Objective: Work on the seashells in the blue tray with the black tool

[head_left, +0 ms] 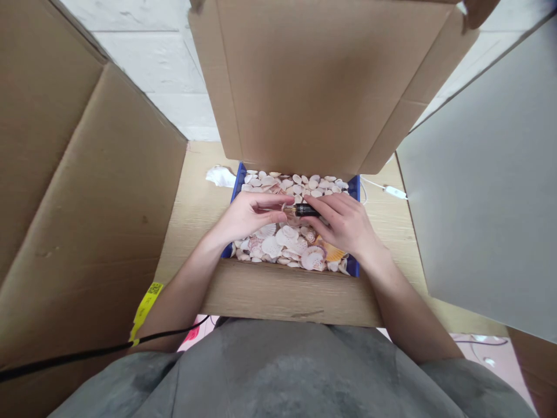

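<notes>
In the head view my right hand [342,220] is closed around a small black mini drill [306,209], its brass-coloured tip pointing left. Facing that tip, my left hand [252,212] pinches a small pale shell [284,208] between thumb and fingers; it is mostly hidden and hard to make out. The tip is at the shell, but I cannot tell whether they touch. Both hands are above a blue tray [237,184] full of seashells. Larger scallop shells [313,258] lie at the near side, with an orange shell [331,249] by my right wrist. Smaller white shells [304,181] fill the far side.
Cardboard panels stand at the left [108,191] and behind the tray [322,87]; a grey panel [487,174] rises at the right. A white cable with an inline switch [395,192] lies right of the tray. Crumpled white material [220,176] lies left. A black cable [169,334] passes my left arm.
</notes>
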A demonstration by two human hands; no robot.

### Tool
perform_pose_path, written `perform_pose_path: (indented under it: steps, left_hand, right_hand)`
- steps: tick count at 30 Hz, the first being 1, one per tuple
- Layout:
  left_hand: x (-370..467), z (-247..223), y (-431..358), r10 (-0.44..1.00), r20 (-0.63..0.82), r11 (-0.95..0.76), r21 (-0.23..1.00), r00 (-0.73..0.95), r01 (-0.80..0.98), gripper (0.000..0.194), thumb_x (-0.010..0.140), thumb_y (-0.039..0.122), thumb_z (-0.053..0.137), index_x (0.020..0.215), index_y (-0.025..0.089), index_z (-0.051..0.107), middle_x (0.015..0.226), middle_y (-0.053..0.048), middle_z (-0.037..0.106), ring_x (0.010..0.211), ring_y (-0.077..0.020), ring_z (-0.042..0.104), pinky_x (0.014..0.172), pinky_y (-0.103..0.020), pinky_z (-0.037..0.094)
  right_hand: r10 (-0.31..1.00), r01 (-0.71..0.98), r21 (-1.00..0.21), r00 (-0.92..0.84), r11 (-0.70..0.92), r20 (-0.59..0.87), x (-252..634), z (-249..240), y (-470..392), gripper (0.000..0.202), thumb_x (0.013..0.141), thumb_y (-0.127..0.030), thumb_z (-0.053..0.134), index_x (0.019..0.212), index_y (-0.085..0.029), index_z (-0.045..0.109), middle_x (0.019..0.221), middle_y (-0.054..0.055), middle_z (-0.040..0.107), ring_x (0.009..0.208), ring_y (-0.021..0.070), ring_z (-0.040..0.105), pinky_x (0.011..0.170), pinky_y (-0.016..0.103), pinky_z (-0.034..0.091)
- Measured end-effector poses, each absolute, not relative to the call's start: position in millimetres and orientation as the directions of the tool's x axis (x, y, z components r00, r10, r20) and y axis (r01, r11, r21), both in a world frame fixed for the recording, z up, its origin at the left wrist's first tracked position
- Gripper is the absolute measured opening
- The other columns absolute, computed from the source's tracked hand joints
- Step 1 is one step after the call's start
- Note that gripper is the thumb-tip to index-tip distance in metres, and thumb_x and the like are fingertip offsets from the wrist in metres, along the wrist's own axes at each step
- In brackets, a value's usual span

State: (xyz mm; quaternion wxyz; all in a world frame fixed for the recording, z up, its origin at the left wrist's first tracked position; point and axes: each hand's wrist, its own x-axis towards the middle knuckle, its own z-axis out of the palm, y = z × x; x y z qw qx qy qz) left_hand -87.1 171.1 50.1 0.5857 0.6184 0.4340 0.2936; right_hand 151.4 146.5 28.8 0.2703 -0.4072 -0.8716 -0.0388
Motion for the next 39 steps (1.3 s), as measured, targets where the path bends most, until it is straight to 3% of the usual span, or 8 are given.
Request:
perform_pose_path:
  steps: [5, 10, 16, 25, 31, 39]
  left_hand:
    - [-86.8, 51.6, 171.7, 0.885, -0.109, 0.04, 0.986, 0.453, 0.16, 0.036, 0.078, 0.031, 0.075, 0.111, 0.017, 0.073, 0.111, -0.009, 0.074, 0.099, -0.0224, 0.071, 0.089, -0.033, 0.057]
    - [-86.0, 53.0, 171.7, 0.888, -0.115, 0.067, 0.99, 0.445, 0.123, 0.045, 0.075, 0.029, 0.078, 0.118, 0.017, 0.07, 0.119, -0.011, 0.071, 0.112, -0.0261, 0.066, 0.094, -0.037, 0.056]
    - [-86.8, 53.0, 171.8, 0.878, -0.091, 0.016, 0.987, 0.47, 0.161, 0.037, 0.08, 0.029, 0.074, 0.116, 0.017, 0.071, 0.117, -0.01, 0.072, 0.106, -0.0233, 0.068, 0.09, -0.033, 0.057]
    - [-87.3, 45.3, 172.5, 0.949, 0.015, -0.039, 0.997, 0.315, 0.071, 0.036, 0.082, 0.027, 0.073, 0.117, 0.019, 0.07, 0.119, -0.008, 0.071, 0.11, -0.0221, 0.067, 0.102, -0.037, 0.051]
    - [-86.4, 45.4, 173.0, 0.973, 0.017, -0.031, 0.998, 0.231, 0.057, 0.035, 0.083, 0.03, 0.072, 0.116, 0.018, 0.071, 0.116, -0.008, 0.072, 0.107, -0.0228, 0.068, 0.098, -0.036, 0.054]
    - [-87.0, 51.4, 172.9, 0.958, 0.053, -0.086, 0.991, 0.282, 0.105, 0.034, 0.084, 0.032, 0.071, 0.115, 0.019, 0.072, 0.115, -0.007, 0.073, 0.108, -0.0225, 0.068, 0.095, -0.033, 0.055]
  right_hand:
    - [0.665, 0.727, -0.124, -0.528, 0.676, 0.528, 152.0, 28.3, 147.5, 0.035, 0.09, -0.038, 0.059, 0.116, -0.014, 0.061, 0.094, 0.007, 0.072, 0.08, 0.0177, 0.064, 0.073, 0.031, 0.048]
    - [0.672, 0.735, -0.131, -0.513, 0.665, 0.535, 152.1, 27.7, 147.2, 0.035, 0.09, -0.038, 0.059, 0.117, -0.016, 0.061, 0.093, 0.007, 0.072, 0.08, 0.0176, 0.063, 0.073, 0.031, 0.048]
    - [0.646, 0.736, -0.101, -0.51, 0.669, 0.568, 152.6, 28.4, 147.9, 0.035, 0.09, -0.036, 0.06, 0.117, -0.015, 0.06, 0.094, 0.006, 0.072, 0.081, 0.0167, 0.063, 0.073, 0.03, 0.046]
    - [0.681, 0.809, -0.097, -0.416, 0.58, 0.603, 153.3, 29.5, 148.5, 0.035, 0.088, -0.037, 0.063, 0.118, -0.018, 0.061, 0.093, 0.003, 0.072, 0.079, 0.0159, 0.061, 0.071, 0.03, 0.044]
    - [0.711, 0.834, -0.145, -0.349, 0.533, 0.611, 155.0, 28.2, 149.0, 0.031, 0.089, -0.036, 0.061, 0.114, -0.018, 0.063, 0.094, 0.004, 0.072, 0.08, 0.0163, 0.062, 0.072, 0.03, 0.045]
    - [0.718, 0.815, -0.167, -0.368, 0.555, 0.59, 155.2, 26.2, 148.9, 0.031, 0.089, -0.037, 0.061, 0.115, -0.02, 0.062, 0.096, 0.004, 0.072, 0.082, 0.0167, 0.063, 0.073, 0.031, 0.047]
